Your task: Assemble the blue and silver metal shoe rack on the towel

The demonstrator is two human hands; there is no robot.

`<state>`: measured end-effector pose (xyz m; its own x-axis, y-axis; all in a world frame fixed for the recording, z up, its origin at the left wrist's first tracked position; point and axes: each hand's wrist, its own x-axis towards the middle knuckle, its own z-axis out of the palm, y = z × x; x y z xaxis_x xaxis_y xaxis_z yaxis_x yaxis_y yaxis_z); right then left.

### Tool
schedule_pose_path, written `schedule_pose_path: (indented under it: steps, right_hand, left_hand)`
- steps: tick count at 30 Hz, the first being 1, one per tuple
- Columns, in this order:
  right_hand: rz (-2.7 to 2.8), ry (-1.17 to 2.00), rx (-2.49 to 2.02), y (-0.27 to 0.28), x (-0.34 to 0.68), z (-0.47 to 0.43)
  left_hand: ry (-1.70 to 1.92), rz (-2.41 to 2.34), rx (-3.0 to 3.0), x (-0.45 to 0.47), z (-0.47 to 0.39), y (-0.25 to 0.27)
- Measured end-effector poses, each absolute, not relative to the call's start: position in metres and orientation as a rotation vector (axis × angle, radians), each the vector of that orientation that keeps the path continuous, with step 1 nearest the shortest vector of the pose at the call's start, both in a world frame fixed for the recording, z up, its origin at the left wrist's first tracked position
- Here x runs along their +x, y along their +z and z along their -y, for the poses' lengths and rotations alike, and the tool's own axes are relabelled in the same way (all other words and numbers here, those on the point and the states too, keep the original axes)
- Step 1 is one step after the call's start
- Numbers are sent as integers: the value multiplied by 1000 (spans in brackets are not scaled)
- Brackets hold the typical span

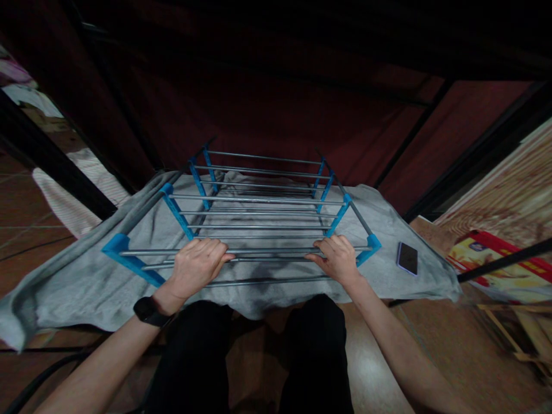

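A rack (263,199) of grey metal tubes and blue plastic side brackets lies on a grey cloth (375,218). My left hand (198,264), with a dark watch on its wrist, is closed around the rack's near tubes toward the left. Toward the right end, my right hand (338,257) grips the same near tubes. Blue brackets (129,256) stand at the rack's left side, and another blue bracket (370,248) is just beyond my right hand. The undersides of both grips are hidden.
A phone (407,259) lies on the cloth at the right. Farther right, a red and yellow box (495,264) stands near a wooden frame (513,333). Black metal bars (56,149) and a dark red panel (267,115) rise around the cloth. A striped cloth (73,190) hangs at the left.
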<state>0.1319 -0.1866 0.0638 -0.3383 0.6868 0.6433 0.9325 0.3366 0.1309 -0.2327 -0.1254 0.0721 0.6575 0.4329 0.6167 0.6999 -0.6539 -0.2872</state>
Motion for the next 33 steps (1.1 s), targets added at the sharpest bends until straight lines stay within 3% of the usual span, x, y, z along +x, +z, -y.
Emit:
schedule_pose_path:
  steps: [16,26,33]
  right_hand:
    - [2079,-810,-1405,56,123,182]
    - [2131,-616,-1383,63,125,195]
    - [1672,-500,-1428,30,131,241]
  left_hand:
    - [-651,854,-2322,-237,125,71]
    - [-656,885,-2386,-238,124,71]
    - [-735,918,-2455,-243,136,76]
